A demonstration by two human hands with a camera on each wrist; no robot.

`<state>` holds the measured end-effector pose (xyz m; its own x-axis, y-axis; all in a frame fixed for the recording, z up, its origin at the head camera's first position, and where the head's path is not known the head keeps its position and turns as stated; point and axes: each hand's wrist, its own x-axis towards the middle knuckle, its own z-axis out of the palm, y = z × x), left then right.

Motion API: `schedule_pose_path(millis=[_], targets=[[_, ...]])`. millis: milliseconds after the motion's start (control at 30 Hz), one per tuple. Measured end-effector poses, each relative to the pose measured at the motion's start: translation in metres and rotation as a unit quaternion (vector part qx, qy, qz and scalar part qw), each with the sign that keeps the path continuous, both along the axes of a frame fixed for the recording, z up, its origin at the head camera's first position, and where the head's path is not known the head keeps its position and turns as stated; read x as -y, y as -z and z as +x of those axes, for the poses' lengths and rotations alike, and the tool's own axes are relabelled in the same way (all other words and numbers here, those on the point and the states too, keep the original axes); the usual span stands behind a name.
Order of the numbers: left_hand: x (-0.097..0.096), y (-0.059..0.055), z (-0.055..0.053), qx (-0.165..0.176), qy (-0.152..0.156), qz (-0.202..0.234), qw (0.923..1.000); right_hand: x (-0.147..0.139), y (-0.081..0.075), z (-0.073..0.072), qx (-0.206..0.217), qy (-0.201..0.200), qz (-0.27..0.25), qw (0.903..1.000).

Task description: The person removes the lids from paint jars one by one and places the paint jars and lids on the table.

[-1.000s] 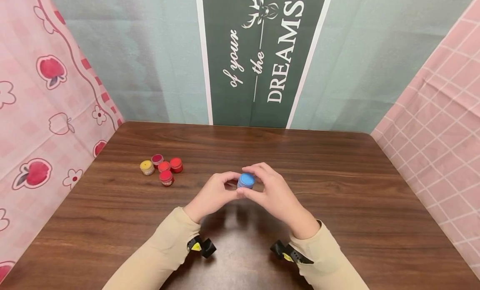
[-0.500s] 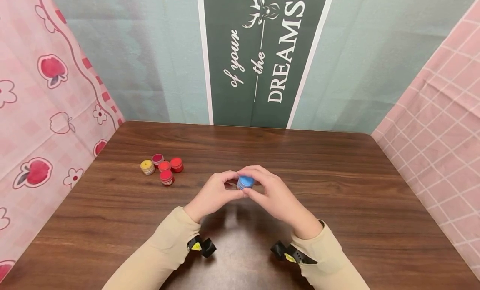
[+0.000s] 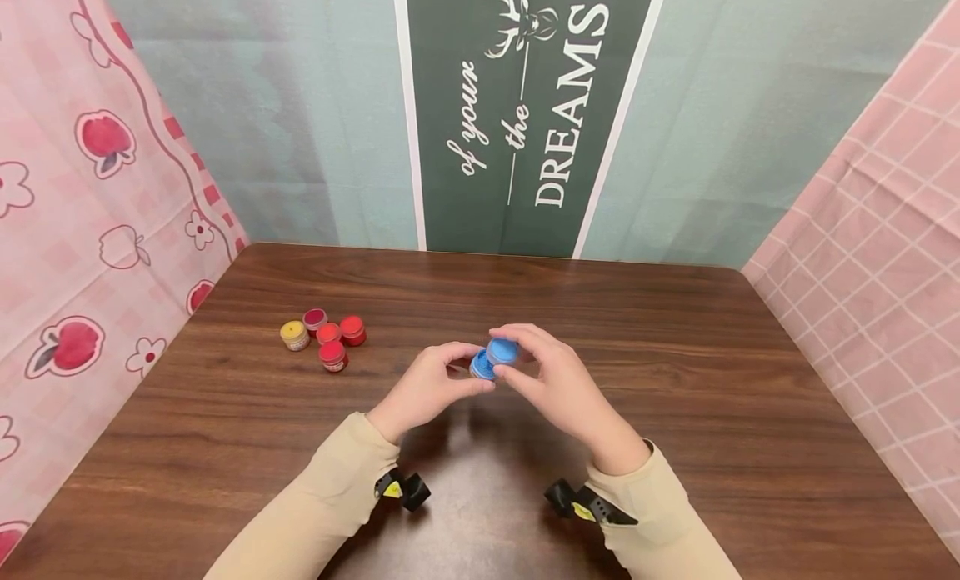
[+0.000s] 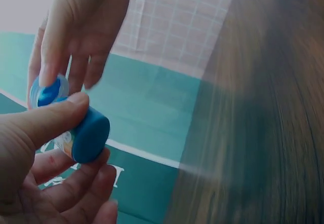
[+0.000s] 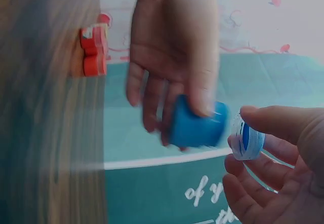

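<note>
My left hand (image 3: 429, 390) grips a small paint jar (image 3: 482, 367) with blue paint in its uncovered mouth, over the middle of the table. Thumb and fingers of my right hand (image 3: 553, 384) pinch the jar's round lid (image 3: 502, 351), just right of the jar and overlapping its edge in the head view. The right wrist view shows the lid (image 5: 247, 140) apart from the blue jar (image 5: 198, 125), with blue paint on its inner side and a clear rim. In the left wrist view the jar (image 4: 91, 136) is tilted on its side, its blue base facing the camera.
On the left part of the brown table (image 3: 675, 347) stand a yellow jar (image 3: 295, 334), a dark red jar (image 3: 315, 318) and several red jars (image 3: 333, 355), grouped closely. Fabric hangs behind the table and on both sides.
The lid has come off the blue jar: my right hand has lifted it up and to the right, and the jar's mouth now shows. My left hand has stayed nearly in place.
</note>
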<state>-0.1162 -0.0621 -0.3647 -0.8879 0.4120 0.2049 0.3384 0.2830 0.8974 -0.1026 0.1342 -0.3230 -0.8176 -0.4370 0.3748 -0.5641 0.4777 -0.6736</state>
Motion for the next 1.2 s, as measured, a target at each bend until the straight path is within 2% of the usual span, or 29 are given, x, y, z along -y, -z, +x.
schedule_pose_path(millis=[100, 233, 367, 467, 600, 733, 867, 1200], targets=[[0.004, 0.006, -0.004, -0.002, -0.022, -0.022, 0.9995, -0.006, -0.002, -0.004, -0.002, 0.025, 0.019, 0.9995], [0.011, 0.017, -0.011, 0.018, -0.071, -0.053, 0.9959, -0.016, -0.004, -0.009, -0.005, 0.06, 0.057, 0.9965], [0.019, 0.025, -0.018, 0.036, -0.119, -0.106, 0.9865, -0.026, -0.004, -0.014, -0.004, 0.093, 0.089, 0.9917], [0.024, 0.029, -0.021, 0.032, -0.136, -0.154, 0.9782, -0.037, -0.002, -0.019, 0.014, 0.117, 0.12, 0.9857], [0.027, 0.032, -0.022, 0.027, -0.144, -0.194, 0.97, -0.055, 0.003, -0.025, 0.057, 0.152, 0.177, 0.9708], [0.027, 0.035, -0.024, 0.027, -0.14, -0.205, 0.9682, -0.069, 0.009, -0.03, 0.094, 0.187, 0.233, 0.9496], [0.026, 0.038, -0.025, 0.032, -0.141, -0.213, 0.9663, -0.078, 0.019, -0.034, 0.11, 0.206, 0.278, 0.9317], [0.021, 0.034, -0.026, 0.049, -0.144, -0.22, 0.9635, -0.093, 0.046, -0.048, 0.18, 0.219, 0.324, 0.9025]])
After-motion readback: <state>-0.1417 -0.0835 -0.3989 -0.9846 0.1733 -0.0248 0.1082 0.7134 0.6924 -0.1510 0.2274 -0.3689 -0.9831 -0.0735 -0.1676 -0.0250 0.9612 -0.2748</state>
